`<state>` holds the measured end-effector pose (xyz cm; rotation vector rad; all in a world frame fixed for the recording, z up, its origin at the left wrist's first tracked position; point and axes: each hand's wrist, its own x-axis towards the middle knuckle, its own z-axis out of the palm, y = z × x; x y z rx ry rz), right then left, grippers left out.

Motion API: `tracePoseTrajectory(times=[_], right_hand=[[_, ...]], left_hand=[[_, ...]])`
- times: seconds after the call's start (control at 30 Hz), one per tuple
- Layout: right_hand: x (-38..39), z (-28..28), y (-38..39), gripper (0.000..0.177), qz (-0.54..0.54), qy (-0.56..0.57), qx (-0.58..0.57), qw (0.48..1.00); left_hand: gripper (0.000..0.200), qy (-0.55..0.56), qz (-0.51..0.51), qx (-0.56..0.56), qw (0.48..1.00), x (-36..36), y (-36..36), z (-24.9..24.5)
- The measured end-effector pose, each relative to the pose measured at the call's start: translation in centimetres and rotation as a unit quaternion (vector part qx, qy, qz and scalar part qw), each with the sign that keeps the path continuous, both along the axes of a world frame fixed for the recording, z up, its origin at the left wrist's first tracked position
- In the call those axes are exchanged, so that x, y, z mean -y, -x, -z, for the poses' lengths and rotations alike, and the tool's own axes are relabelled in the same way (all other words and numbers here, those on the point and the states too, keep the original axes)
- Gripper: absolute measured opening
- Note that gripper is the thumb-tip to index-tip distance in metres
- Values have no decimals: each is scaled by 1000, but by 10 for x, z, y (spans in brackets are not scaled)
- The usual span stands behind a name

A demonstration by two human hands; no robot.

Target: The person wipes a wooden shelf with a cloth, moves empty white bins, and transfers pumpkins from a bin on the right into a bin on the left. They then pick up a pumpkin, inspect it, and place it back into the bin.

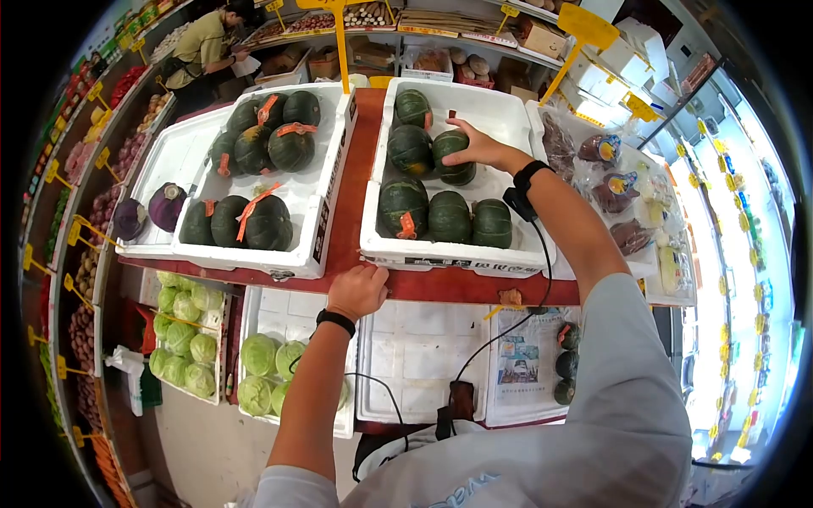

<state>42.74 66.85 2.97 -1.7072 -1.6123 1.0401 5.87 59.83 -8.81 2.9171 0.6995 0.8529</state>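
Note:
My right hand (478, 146) is on a dark green squash (455, 161) in the right white foam box (369, 222), its fingers curved over the upper part. Several other squashes sit in that box, one (411, 151) just left of the held one and a row along the near side. My left hand (359, 290) rests closed at the front edge of the red table (423, 285), near that box's front left corner; whether anything is inside its fingers is hidden. The left foam box (326, 182) holds several squashes (252, 150), some with orange tape.
Two purple vegetables (167, 207) lie at the left. Bagged produce (614, 191) stands at the right. Cabbages (258, 356) fill lower trays. Black cables (487, 343) hang near my body. Yellow sign posts (342, 51) rise behind the boxes. A person (201, 51) stands at the back left.

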Motion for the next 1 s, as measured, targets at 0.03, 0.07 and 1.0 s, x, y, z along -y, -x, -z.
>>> tracePoseTrajectory(times=[0.03, 0.07, 1.0], right_hand=[[0, 1, -2, 108, 0, 0, 0, 1000], [0, 0, -1, 109, -5, -4, 6, 1000], [560, 221, -8, 41, 484, 42, -187, 854]], left_hand=[[16, -9, -4, -5, 1000, 0, 0, 2], [16, -9, -3, -5, 1000, 0, 0, 1], [22, -36, 15, -58, 998, -7, 2, 12]])
